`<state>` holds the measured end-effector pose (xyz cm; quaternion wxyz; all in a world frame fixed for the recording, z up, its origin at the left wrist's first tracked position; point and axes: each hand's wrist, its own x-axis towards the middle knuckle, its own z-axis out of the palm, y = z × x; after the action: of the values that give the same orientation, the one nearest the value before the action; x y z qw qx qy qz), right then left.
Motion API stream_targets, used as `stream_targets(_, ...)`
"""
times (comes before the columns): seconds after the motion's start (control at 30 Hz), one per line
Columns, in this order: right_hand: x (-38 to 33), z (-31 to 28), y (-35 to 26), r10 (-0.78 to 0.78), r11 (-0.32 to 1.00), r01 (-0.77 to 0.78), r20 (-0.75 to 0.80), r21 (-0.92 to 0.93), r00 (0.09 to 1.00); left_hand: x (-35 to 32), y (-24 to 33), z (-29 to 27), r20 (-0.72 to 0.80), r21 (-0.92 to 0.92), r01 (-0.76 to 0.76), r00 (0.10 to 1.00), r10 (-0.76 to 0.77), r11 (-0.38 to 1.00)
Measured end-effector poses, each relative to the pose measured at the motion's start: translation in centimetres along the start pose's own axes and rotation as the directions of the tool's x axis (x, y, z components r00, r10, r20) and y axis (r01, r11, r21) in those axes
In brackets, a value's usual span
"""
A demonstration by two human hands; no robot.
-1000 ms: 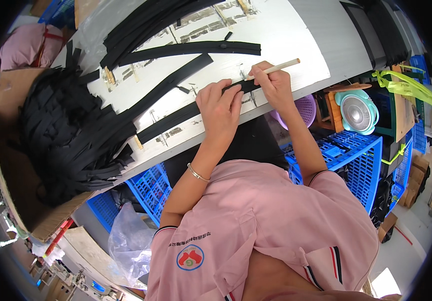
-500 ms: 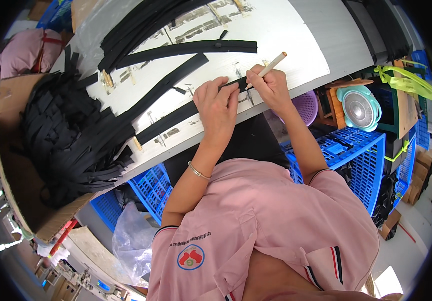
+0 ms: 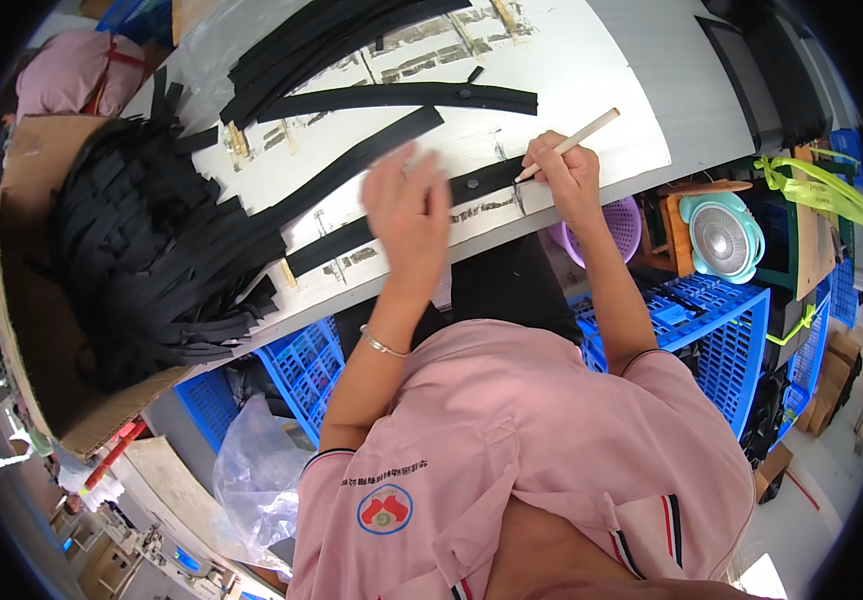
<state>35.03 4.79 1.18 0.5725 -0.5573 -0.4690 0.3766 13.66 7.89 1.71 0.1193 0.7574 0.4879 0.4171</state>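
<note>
My right hand (image 3: pixel 563 178) grips a pale wooden stick (image 3: pixel 571 143), its tip pressed on the right end of a long black strip (image 3: pixel 351 240) that lies along the near edge of the white worktable (image 3: pixel 591 60). My left hand (image 3: pixel 409 205) hovers blurred over the middle of that strip, fingers spread, holding nothing. Two more black strips (image 3: pixel 391 98) lie farther back, and a bundle of black strips (image 3: pixel 321 35) rests at the far side of the table.
A cardboard box (image 3: pixel 21 300) at the left holds a heap of black strips (image 3: pixel 151 250). Blue plastic crates (image 3: pixel 721 320) stand under the table. A teal fan (image 3: pixel 723 238) and a purple basket (image 3: pixel 619 222) sit at the right. A clear plastic bag (image 3: pixel 256 470) lies below.
My left hand has lifted off the strip beside the right hand and swung left, now blurred. The right hand has stayed on the strip's end with the stick.
</note>
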Motion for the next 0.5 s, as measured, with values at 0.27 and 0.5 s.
stream_targets(0.27,0.2,0.7,-0.1,-0.010,1.000,0.011,0.027,-0.029,1.000,2.1,-6.8,-3.3,0.066,0.259,0.121,0.988,-0.143,0.958)
stream_targets(0.5,1.5,1.6,-1.2,-0.278,0.615,0.430,0.329,-0.662,0.903,3.4,-6.8,-4.4,-0.019,0.200,0.103,0.995,-0.102,0.974)
